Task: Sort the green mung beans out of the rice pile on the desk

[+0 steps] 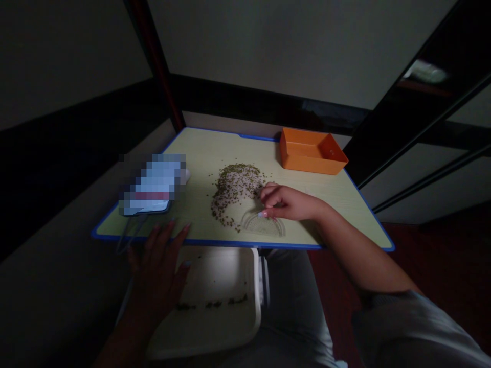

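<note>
A heap of small pale and dark greenish grains (238,186) is spread in a curved patch on the pale table. My right hand (282,203) is at the right edge of that heap, fingers curled toward the thumb; anything between them is too small or hidden to make out. Just under its thumb lies a clear plastic protractor (264,226), flat on the tabletop. My left hand (159,266) is spread with fingertips near the table's front edge, over the side of a white bin (257,306). Dark bits (214,304) lie inside the bin.
The light table (326,225) has a blue rim. An orange open box (312,163) stands at its back right corner. A blurred-out phone (153,186) leans at the left, with a cord loop (128,232) hanging at the edge. Walls rise behind the table.
</note>
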Demonstrator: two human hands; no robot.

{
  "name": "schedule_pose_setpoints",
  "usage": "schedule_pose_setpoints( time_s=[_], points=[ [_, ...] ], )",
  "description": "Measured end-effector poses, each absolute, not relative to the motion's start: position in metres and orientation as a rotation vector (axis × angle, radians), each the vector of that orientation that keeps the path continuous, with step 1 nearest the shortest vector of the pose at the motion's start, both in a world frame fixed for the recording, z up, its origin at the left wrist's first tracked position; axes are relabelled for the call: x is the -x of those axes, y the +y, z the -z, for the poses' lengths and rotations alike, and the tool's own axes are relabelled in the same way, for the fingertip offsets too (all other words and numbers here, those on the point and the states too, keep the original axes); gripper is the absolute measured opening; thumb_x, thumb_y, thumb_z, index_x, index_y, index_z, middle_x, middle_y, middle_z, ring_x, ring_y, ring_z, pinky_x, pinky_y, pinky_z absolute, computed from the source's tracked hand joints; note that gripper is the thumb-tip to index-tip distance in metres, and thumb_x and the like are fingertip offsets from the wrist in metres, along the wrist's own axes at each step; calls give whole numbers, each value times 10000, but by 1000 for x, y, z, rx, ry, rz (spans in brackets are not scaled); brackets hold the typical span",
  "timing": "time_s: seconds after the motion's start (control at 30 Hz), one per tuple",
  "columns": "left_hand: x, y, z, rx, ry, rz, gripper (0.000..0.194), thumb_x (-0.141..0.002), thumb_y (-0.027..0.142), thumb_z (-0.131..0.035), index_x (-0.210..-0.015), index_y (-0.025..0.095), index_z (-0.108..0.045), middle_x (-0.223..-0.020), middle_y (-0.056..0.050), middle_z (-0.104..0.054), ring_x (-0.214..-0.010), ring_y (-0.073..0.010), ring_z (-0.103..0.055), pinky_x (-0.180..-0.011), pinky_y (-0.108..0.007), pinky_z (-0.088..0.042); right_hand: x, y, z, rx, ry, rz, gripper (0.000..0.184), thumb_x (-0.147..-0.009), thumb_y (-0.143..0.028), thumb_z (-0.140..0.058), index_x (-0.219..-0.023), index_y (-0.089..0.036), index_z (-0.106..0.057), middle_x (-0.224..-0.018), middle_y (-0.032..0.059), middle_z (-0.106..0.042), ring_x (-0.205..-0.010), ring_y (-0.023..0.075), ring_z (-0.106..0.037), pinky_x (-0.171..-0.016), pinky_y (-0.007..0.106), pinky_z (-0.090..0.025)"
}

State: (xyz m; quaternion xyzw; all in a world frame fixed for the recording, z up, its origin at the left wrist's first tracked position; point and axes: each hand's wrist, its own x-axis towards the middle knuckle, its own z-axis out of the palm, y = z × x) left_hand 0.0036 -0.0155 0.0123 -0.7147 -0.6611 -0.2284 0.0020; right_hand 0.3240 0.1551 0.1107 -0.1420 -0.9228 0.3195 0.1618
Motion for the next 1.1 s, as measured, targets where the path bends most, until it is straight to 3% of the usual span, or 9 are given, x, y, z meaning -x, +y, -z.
schedule_pose_setpoints(
  time_s=[0.47, 1.1],
  points=[
    [-4, -17, -13, 2244, -2063, 725, 629, -984, 400, -347, -1588, 402, -172, -1700, -93, -288, -1601, -356, -176, -1249, -785, -61, -325, 157, -109, 497, -2632, -878, 410, -968, -266, -636, -580, -182, -536, -681, -25, -463, -735, 145, -463, -819, 322, -390],
    [-4, -16, -15, 2236, -2104, 730, 618, -977, 420, -362, -1581, 367, -245, -1699, -96, -301, -1596, -365, -195, -1264, -757, -34, -332, 162, -111, 570, -2650, -907, 440, -995, -327, -595, -583, -190, -519, -664, -17, -466, -725, 150, -466, -780, 317, -403]
  ],
)
